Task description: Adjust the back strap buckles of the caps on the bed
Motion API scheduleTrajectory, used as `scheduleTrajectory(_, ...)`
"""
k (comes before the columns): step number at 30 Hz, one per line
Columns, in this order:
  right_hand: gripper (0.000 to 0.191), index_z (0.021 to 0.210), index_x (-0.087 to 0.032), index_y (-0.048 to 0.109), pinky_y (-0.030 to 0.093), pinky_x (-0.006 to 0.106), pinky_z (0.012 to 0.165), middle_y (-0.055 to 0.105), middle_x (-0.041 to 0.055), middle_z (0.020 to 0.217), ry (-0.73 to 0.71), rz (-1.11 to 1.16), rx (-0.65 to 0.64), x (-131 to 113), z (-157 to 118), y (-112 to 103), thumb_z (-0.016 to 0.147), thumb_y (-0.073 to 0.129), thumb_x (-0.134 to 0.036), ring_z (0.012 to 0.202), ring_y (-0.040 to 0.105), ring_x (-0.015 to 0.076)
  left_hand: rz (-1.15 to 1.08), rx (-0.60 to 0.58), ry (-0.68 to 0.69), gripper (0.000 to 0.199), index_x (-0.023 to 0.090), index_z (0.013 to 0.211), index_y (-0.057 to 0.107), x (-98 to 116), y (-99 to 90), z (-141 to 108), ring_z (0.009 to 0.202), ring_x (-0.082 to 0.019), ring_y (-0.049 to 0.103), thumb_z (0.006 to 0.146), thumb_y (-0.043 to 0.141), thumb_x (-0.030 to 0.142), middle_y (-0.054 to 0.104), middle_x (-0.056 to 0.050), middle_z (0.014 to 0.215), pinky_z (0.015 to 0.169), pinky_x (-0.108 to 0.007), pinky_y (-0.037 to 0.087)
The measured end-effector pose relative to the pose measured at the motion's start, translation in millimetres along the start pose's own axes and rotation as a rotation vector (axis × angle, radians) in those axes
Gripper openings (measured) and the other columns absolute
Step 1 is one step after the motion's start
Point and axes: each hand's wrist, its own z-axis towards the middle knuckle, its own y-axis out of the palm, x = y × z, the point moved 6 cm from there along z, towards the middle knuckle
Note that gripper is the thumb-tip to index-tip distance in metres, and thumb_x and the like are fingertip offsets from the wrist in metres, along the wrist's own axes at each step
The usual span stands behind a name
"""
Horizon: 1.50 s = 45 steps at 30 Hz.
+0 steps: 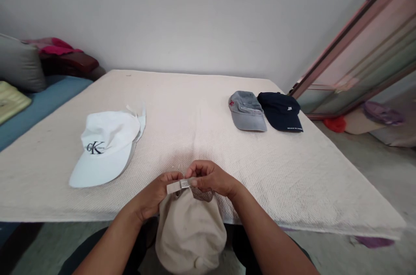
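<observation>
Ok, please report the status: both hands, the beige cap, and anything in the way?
Left hand, right hand: both on strap, beside buckle. Beige cap held at near edge of table. Nothing seen blocking the hands; white cap off to the left.

Plain pale grey-white wall (208,24) across back, soft diffuse light, cream cloth-covered bench (182,93) set near it. Left side: blue seat (65,85) with grey cushion (20,65), pale yellow cushion (12,101), dark reddish-brown armrest (73,63), bright pink cloth (58,47) on top. Right side: pinkish door-like frame (352,30), slanted in view, grey floor (341,147), red item (335,124) and purple item (383,113) near its foot, both blurry; purple cloth (373,241) low by bench's near right corner.
</observation>
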Motion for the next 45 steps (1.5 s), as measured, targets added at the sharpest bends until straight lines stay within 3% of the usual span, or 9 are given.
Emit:
scheduleTrajectory(8, 0.027, 0.089, -0.014, 0.063, 0.028, 0.018, 0.042, 0.054, -0.0046, 0.062, 0.019, 0.049, -0.047, -0.9, 0.2, 4.0, 0.069, 0.077, -0.026, 0.046, 0.040, 0.0037, -0.099, -0.002, -0.007, 0.012, 0.013, 0.077, 0.070, -5.1, -9.6, 4.9, 0.061, -0.015, 0.058, 0.070, 0.071, 0.023, 0.065, -0.004, 0.067, 0.063, -0.026, 0.044)
scheduleTrajectory(19, 0.028, 0.091, -0.014, 0.063, 0.029, 0.017, 0.041, 0.057, -0.0032, 0.067, 0.028, 0.079, -0.106, -0.2, -1.4, 8.1, 0.069, 0.076, -0.024, 0.046, 0.041, 0.0030, -0.091, -0.006, -0.057, 0.014, 0.014, 0.078, 0.071, -14.1, -8.2, 8.9, 0.061, -0.015, 0.059, 0.068, 0.074, 0.024, 0.068, -0.003, 0.069, 0.065, -0.027, 0.043)
scheduleTrajectory(27, 0.023, 0.093, -0.015, 0.062, 0.028, 0.017, 0.040, 0.052, -0.0052, 0.063, 0.010, 0.054, -0.063, 2.5, 1.2, 4.4, 0.074, 0.073, -0.022, 0.045, 0.040, 0.0034, -0.153, -0.001, -0.010, 0.008, 0.014, 0.075, 0.069, -5.8, -11.8, 8.4, 0.057, -0.013, 0.056, 0.071, 0.069, 0.021, 0.064, -0.002, 0.065, 0.059, -0.025, 0.042)
scheduleTrajectory(45, 0.024, 0.087, -0.014, 0.060, 0.026, 0.015, 0.037, 0.053, -0.0050, 0.063, 0.000, 0.119, -0.046, 4.0, 1.7, 11.2, 0.071, 0.075, -0.023, 0.042, 0.038, 0.0019, -0.151, 0.001, -0.047, 0.012, 0.014, 0.076, 0.068, -16.5, -18.4, 13.3, 0.055, -0.013, 0.056, 0.066, 0.071, 0.021, 0.065, -0.001, 0.064, 0.058, -0.025, 0.043)
